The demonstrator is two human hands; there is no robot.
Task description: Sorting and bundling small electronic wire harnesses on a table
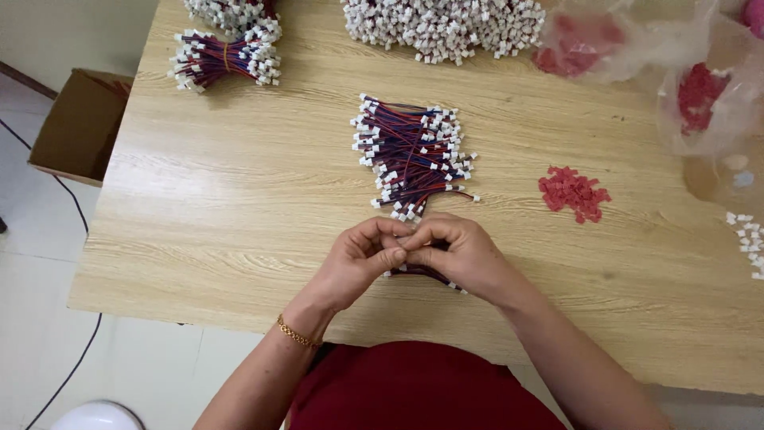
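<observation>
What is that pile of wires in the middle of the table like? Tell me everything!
The wire pile is a loose heap of short red and blue wires with small white plastic plugs on both ends. It lies flat on the wooden table, mostly running side to side, some straying. Nothing ties it. Its near end lies just beyond the hands; whether they touch is unclear.

Both hands, left (pixel 358 259) and right (pixel 458 251), pinch a wire bundle (pixel 422 273) together.

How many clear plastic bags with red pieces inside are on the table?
2. One plastic bag lies at the table's far edge, right of the heap of white connectors. The other bag sits at the far right corner. More may be out of view.
</observation>
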